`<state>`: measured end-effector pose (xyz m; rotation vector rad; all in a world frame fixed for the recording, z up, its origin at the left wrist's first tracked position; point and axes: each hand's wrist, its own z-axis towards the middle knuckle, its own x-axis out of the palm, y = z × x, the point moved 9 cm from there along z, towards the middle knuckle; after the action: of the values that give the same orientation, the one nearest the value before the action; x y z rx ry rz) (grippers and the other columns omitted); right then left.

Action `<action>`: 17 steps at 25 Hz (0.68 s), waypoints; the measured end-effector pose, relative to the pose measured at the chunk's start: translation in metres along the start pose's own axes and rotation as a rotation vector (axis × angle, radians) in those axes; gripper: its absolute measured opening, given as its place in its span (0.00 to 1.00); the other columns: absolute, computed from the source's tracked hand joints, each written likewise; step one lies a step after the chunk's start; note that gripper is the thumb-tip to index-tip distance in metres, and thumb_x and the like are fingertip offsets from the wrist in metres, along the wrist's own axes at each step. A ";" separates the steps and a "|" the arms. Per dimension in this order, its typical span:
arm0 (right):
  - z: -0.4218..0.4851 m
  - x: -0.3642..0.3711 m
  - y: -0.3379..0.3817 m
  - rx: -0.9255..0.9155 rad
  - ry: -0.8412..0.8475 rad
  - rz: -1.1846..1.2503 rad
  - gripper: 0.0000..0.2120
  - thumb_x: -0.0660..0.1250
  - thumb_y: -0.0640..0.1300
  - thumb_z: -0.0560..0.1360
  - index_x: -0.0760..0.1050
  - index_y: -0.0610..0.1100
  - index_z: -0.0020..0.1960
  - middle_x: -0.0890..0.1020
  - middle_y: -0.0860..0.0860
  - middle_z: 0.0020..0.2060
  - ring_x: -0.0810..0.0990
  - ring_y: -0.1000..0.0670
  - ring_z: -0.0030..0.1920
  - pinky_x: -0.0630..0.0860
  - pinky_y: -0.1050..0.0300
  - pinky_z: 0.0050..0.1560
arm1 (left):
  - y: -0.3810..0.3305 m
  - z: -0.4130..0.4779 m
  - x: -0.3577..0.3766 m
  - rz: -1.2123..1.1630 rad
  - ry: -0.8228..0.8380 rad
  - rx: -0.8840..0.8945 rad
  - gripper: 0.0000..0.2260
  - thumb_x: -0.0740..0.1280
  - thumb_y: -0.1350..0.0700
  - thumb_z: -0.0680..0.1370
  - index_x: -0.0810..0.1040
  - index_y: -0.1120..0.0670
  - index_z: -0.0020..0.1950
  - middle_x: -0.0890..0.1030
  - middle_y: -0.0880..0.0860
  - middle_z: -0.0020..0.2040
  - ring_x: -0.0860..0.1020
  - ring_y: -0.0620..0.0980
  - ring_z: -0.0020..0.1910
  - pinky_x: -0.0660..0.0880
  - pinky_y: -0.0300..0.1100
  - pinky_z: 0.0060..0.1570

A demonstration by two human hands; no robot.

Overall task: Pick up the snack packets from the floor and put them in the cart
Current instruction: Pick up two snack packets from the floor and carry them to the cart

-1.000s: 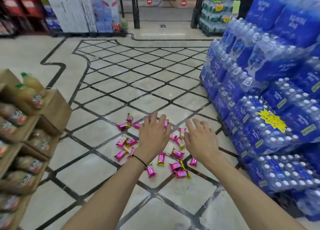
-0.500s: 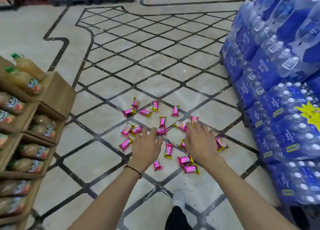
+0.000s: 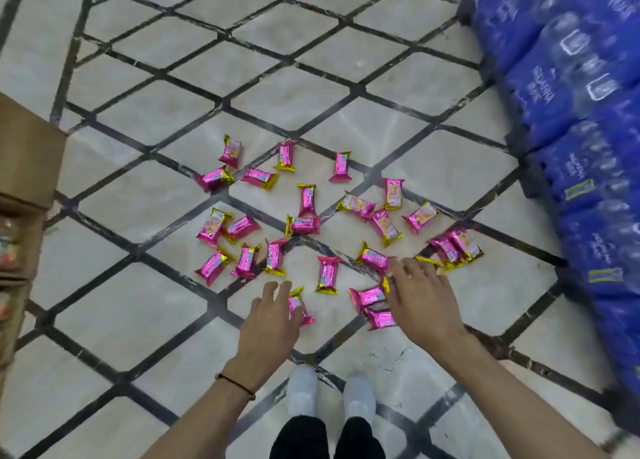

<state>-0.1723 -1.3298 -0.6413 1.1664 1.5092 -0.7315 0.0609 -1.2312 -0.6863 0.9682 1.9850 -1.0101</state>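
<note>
Several pink snack packets with gold ends point(image 3: 303, 224) lie scattered on the tiled floor in front of me. My left hand point(image 3: 272, 323) reaches down with fingers apart, its fingertips over the nearest packet point(image 3: 300, 307). My right hand point(image 3: 420, 294) is spread open, palm down, above two packets point(image 3: 369, 297) at the right of the pile. Neither hand holds anything. No cart is in view.
Stacked blue packs of water bottles point(image 3: 581, 119) wall off the right side. A cardboard display point(image 3: 24, 167) with drink bottles stands at the left edge. My white shoes point(image 3: 330, 393) stand just behind the packets on the marble floor with dark diamond lines.
My view has tilted down and closer to the floor. Both hands have dropped toward the near packets; the packets themselves have not moved.
</note>
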 end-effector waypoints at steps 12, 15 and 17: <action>0.054 0.408 -0.039 -0.085 0.289 -0.137 0.25 0.64 0.48 0.76 0.66 0.49 0.72 0.72 0.47 0.67 0.68 0.42 0.68 0.70 0.45 0.63 | 0.162 0.156 0.319 0.067 0.064 -0.131 0.27 0.68 0.50 0.78 0.64 0.50 0.75 0.62 0.54 0.74 0.72 0.64 0.59 0.75 0.56 0.48; 0.062 0.462 -0.059 -0.103 0.316 -0.218 0.32 0.68 0.53 0.73 0.62 0.50 0.73 0.69 0.48 0.69 0.65 0.43 0.71 0.68 0.46 0.64 | 0.193 0.182 0.357 0.054 0.019 -0.169 0.31 0.69 0.46 0.77 0.60 0.48 0.76 0.56 0.54 0.77 0.69 0.67 0.62 0.73 0.58 0.49; 0.065 0.496 -0.077 -0.083 0.358 -0.269 0.39 0.71 0.55 0.69 0.58 0.50 0.75 0.67 0.48 0.71 0.63 0.44 0.72 0.67 0.47 0.64 | 0.207 0.199 0.376 0.002 -0.017 -0.211 0.33 0.69 0.43 0.77 0.57 0.47 0.77 0.54 0.54 0.78 0.68 0.69 0.64 0.72 0.60 0.51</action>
<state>-0.2109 -1.2675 -1.1417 1.0832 2.0055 -0.6516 0.1043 -1.2031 -1.1569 0.8435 2.0289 -0.7863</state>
